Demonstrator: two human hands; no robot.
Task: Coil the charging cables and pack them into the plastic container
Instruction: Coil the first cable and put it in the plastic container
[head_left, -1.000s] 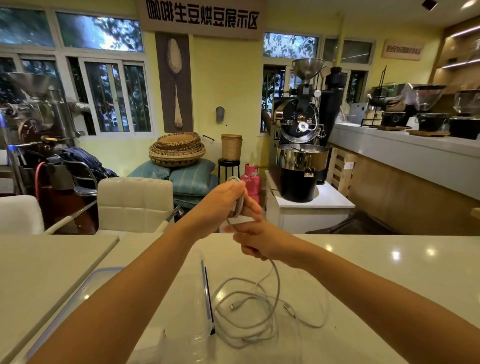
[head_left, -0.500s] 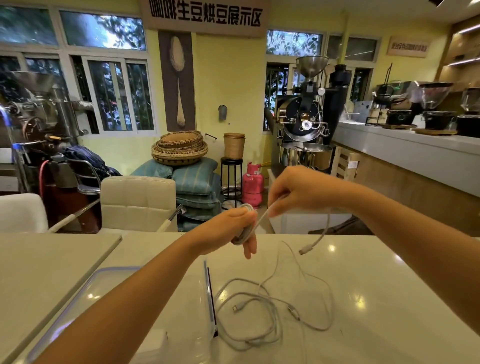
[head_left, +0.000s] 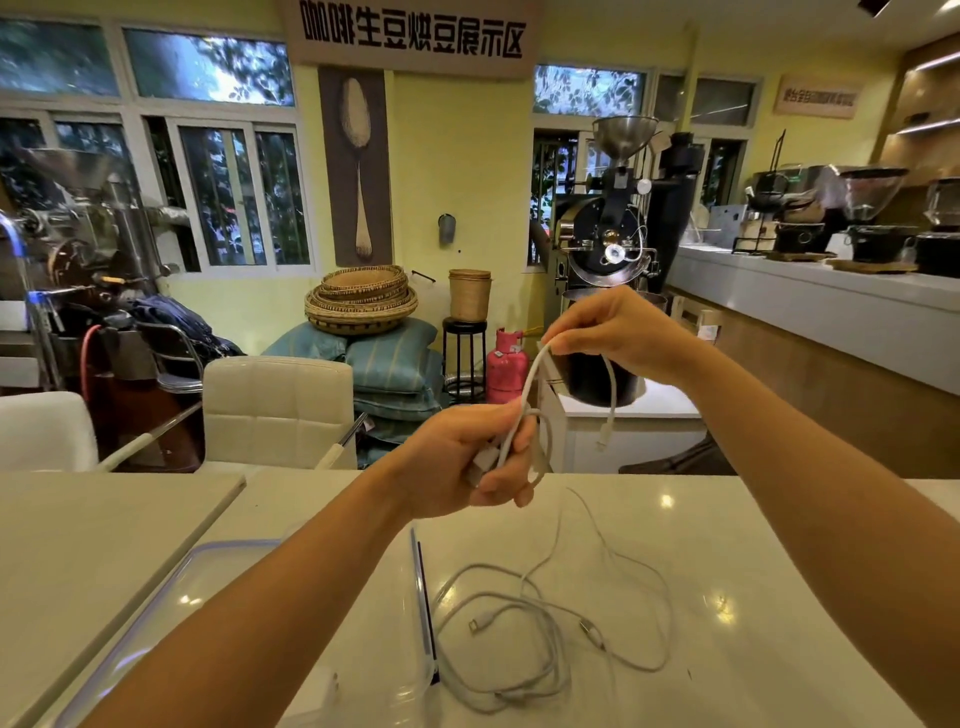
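My left hand (head_left: 462, 457) grips a small coil of white charging cable (head_left: 524, 405) above the table's far edge. My right hand (head_left: 618, 327), higher and to the right, pinches the same cable's free end. That end hangs down from it, and its plug (head_left: 602, 441) dangles in the air. More white cables (head_left: 540, 623) lie tangled on the white table (head_left: 753, 597) under my hands. The clear plastic container (head_left: 421, 597) with a blue-edged rim sits at the lower left, partly hidden by my left forearm.
A white block, perhaps a charger (head_left: 317, 691), shows in the container. A second table top (head_left: 78, 530) adjoins on the left. White chairs (head_left: 275, 410) stand behind the table. A coffee roaster (head_left: 608, 249) and a counter (head_left: 831, 312) are farther back.
My right hand has lifted up and to the right, drawing the cable's end out from the coil. The last of that cable has come off the table. My left hand sank slightly.
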